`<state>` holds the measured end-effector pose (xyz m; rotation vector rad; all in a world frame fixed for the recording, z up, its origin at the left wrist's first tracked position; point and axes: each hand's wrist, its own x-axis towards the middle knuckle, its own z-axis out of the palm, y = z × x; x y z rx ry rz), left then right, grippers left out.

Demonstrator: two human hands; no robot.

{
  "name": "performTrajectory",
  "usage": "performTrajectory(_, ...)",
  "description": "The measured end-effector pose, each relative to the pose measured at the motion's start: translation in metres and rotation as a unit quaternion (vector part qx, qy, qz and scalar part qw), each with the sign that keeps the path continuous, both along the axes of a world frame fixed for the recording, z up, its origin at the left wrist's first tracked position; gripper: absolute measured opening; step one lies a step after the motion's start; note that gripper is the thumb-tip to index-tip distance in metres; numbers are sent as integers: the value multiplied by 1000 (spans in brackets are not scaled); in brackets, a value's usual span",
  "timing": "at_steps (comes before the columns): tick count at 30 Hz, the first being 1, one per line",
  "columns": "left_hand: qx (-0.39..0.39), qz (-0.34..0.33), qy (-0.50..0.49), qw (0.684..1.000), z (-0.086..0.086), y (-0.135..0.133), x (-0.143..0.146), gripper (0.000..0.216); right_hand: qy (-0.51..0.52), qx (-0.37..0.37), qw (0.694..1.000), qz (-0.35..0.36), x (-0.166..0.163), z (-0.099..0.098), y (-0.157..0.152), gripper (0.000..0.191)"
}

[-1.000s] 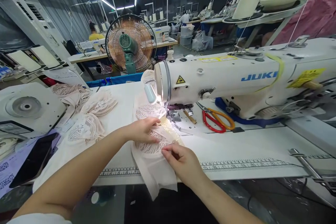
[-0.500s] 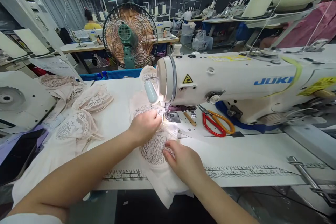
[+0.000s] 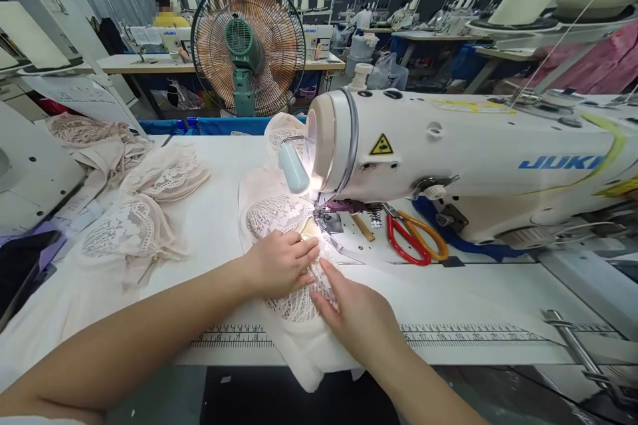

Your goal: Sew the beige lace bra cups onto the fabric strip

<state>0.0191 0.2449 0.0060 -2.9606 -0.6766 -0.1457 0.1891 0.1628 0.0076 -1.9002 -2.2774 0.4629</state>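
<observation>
At the left side of the table (image 3: pixel 473 289), other lace pieces (image 3: pixel 122 232) lie in a loose pile; whether they are finished, I cannot tell. Toward the middle, the lace garment (image 3: pixel 292 309) seems partway done: one portion is beyond the needle of the sewing machine (image 3: pixel 393 163), another not yet. It lies under the left hand (image 3: pixel 279 267), whose fingers are nearly straight, their grip unclear. Further right, the right hand (image 3: pixel 363 319) touches the lace, thumb and forefinger parted.
</observation>
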Motion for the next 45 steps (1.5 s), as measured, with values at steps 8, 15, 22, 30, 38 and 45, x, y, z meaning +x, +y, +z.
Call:
performTrajectory(8,3,57,-25,998,-3,9,8,49,-52,0,999,-5,2,4,15,36)
performTrajectory(15,-6,90,-14,996,-2,11,12,52,-63,-17,998,4,3,7,27,30)
performTrajectory(22,-10,114,-19,993,-2,16,17,54,-52,-23,998,7,6,10,35,25)
performTrajectory(30,-32,123,-13,992,1,21,21,53,-50,-23,998,2,6,10,37,33)
performTrajectory(38,-44,119,-7,992,2,25,17,51,-60,-2,998,10,5,9,39,30)
performTrajectory(45,-39,130,-4,991,3,28,15,50,-84,-14,996,4,3,11,43,29)
